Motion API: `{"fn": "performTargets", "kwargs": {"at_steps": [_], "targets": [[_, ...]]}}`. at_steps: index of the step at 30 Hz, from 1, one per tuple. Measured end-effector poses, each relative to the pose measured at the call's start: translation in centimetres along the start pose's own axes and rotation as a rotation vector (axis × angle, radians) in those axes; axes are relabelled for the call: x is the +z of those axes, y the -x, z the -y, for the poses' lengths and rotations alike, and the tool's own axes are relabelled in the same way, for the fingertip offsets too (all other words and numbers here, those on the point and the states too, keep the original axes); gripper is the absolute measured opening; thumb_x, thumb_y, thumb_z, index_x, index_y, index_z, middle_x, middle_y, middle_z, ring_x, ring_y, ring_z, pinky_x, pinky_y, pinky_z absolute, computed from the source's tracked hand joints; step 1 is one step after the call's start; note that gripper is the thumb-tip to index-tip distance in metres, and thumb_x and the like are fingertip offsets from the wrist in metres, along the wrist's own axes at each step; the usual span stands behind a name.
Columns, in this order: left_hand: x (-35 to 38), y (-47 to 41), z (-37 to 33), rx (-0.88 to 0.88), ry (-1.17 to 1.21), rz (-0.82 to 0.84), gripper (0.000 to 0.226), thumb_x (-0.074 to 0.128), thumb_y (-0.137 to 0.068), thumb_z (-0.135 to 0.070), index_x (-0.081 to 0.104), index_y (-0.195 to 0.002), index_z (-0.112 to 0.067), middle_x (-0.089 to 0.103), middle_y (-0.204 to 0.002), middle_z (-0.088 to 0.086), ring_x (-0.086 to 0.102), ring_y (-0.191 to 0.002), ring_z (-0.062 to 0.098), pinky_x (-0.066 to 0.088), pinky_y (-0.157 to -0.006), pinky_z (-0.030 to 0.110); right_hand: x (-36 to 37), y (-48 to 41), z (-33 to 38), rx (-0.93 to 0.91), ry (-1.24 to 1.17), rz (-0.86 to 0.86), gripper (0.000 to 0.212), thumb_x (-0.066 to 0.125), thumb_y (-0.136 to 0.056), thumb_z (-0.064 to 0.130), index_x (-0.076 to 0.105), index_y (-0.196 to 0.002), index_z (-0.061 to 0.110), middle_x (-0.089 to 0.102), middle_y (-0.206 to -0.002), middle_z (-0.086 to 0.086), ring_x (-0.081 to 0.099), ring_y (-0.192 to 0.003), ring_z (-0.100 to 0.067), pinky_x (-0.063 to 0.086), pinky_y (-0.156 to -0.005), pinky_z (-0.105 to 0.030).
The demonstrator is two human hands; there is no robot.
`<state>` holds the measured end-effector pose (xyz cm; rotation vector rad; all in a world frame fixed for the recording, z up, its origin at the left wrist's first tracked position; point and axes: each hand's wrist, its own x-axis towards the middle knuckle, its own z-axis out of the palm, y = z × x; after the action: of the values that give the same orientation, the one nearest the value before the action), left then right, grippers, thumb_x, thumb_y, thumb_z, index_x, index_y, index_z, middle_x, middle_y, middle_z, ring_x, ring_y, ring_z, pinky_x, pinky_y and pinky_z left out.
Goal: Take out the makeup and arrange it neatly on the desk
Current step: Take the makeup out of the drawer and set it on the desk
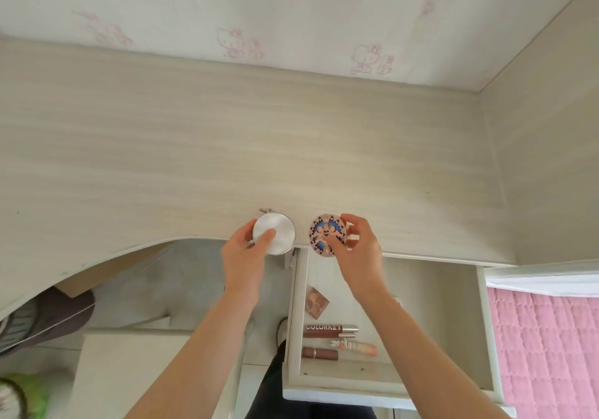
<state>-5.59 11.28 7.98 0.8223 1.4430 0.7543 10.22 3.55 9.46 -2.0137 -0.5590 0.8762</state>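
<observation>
My left hand (244, 250) grips a round silver compact (278, 234) at the desk's front edge. My right hand (355, 245) holds a round rose-gold compact with a blue and black pattern (324, 235) just right of it. Both compacts hover at or just above the pale wooden desk (227, 146). Below them the white drawer (483, 321) stands pulled out. Inside lie a small square rose-gold palette (316, 305), a Colorkey lip gloss tube (330, 330), a pale peach tube (355, 346) and a brown lipstick (319, 353).
A wall with pink cartoon wallpaper (291, 13) backs the desk, and a side panel (551, 143) closes its right end. A pink quilted bed cover (551, 354) lies at lower right. Shoes (42, 318) and a white stool (129, 370) sit on the floor at left.
</observation>
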Motion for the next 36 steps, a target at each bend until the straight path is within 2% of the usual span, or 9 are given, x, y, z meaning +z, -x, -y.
{"fn": "performTargets", "kwargs": {"at_steps": [2, 9, 17, 20, 24, 27, 29, 32, 36], "targets": [[0.2, -1.6, -1.1, 0.028, -0.008, -0.016, 0.029, 0.072, -0.080, -0.011, 0.070, -0.107, -0.017, 0.070, -0.102, 0.001, 0.064, -0.085, 0.009, 0.054, -0.089, 0.038, 1.1, -1.6, 1.2, -0.021, 0.018, 0.011, 0.040, 0.068, -0.085, 0.014, 0.054, -0.119, 0.027, 0.057, -0.104, 0.004, 0.058, -0.089, -0.014, 0.044, -0.062, -0.016], [1.5, -7.6, -4.0, 0.101, -0.111, -0.061, 0.017, 0.070, -0.078, -0.013, 0.069, -0.090, -0.025, 0.068, -0.090, -0.003, 0.060, -0.082, 0.013, 0.049, -0.078, 0.031, 4.9, -7.2, 4.3, -0.040, 0.037, 0.052, 0.040, 0.067, -0.084, 0.015, 0.053, -0.120, 0.024, 0.056, -0.102, 0.004, 0.060, -0.096, -0.021, 0.053, -0.084, -0.039], [2.5, -11.7, -5.7, 0.103, -0.205, -0.022, 0.018, 0.069, -0.074, -0.019, 0.073, -0.092, -0.023, 0.070, -0.087, -0.002, 0.058, -0.076, 0.012, 0.047, -0.070, 0.028, 6.7, -11.2, 5.8, 0.014, -0.009, 0.065, 0.040, 0.065, -0.086, 0.014, 0.052, -0.123, 0.021, 0.056, -0.106, -0.001, 0.057, -0.091, -0.017, 0.043, -0.063, -0.017], [2.7, -12.5, -5.9, 0.102, -0.222, -0.011, 0.016, 0.071, -0.074, -0.019, 0.072, -0.089, -0.024, 0.071, -0.090, 0.001, 0.060, -0.079, 0.014, 0.048, -0.076, 0.033, 7.1, -12.0, 5.7, 0.033, -0.009, 0.069, 0.039, 0.065, -0.087, 0.014, 0.052, -0.123, 0.022, 0.056, -0.106, -0.001, 0.057, -0.094, -0.019, 0.048, -0.072, -0.026], [2.8, -13.1, -6.0, 0.058, -0.266, -0.029, 0.047, 0.074, -0.079, -0.019, 0.058, -0.123, -0.018, 0.065, -0.107, 0.000, 0.060, -0.097, 0.018, 0.045, -0.083, 0.030, 7.2, -12.6, 5.0, 0.049, 0.001, 0.083, 0.039, 0.065, -0.087, 0.015, 0.052, -0.123, 0.025, 0.056, -0.107, 0.000, 0.058, -0.098, -0.019, 0.052, -0.078, -0.032], [2.7, -13.1, -5.9, 0.064, -0.294, -0.039, 0.046, 0.075, -0.078, -0.020, 0.058, -0.121, -0.017, 0.065, -0.108, 0.000, 0.060, -0.096, 0.016, 0.046, -0.081, 0.029, 7.0, -12.5, 4.4, 0.054, 0.013, 0.085, 0.039, 0.064, -0.088, 0.016, 0.052, -0.124, 0.026, 0.057, -0.110, 0.000, 0.059, -0.101, -0.021, 0.054, -0.085, -0.041], [2.6, -13.2, -5.7, 0.090, -0.317, -0.043, 0.039, 0.075, -0.077, -0.020, 0.061, -0.113, -0.017, 0.067, -0.106, -0.001, 0.062, -0.097, 0.015, 0.049, -0.082, 0.029, 6.8, -12.3, 4.0, 0.028, 0.046, 0.084, 0.040, 0.063, -0.088, 0.016, 0.052, -0.126, 0.025, 0.058, -0.114, -0.001, 0.058, -0.102, -0.020, 0.054, -0.086, -0.038], [2.4, -13.3, -5.7, 0.141, -0.385, -0.026, 0.034, 0.074, -0.078, -0.020, 0.063, -0.110, -0.018, 0.067, -0.102, -0.004, 0.062, -0.096, 0.013, 0.047, -0.077, 0.022, 6.5, -12.1, 3.8, -0.038, 0.126, 0.086, 0.041, 0.061, -0.090, 0.015, 0.052, -0.129, 0.021, 0.052, -0.119, -0.001, 0.053, -0.102, -0.015, 0.045, -0.079, -0.020], [2.2, -13.7, -5.6, 0.196, -0.517, 0.000, 0.035, 0.074, -0.079, -0.022, 0.065, -0.112, -0.015, 0.067, -0.106, -0.001, 0.061, -0.096, 0.015, 0.042, -0.070, 0.016, 6.5, -12.2, 3.6, -0.053, 0.235, 0.106, 0.043, 0.061, -0.091, 0.015, 0.052, -0.133, 0.016, 0.040, -0.121, 0.000, 0.047, -0.114, -0.023, 0.043, -0.093, -0.028]]}}
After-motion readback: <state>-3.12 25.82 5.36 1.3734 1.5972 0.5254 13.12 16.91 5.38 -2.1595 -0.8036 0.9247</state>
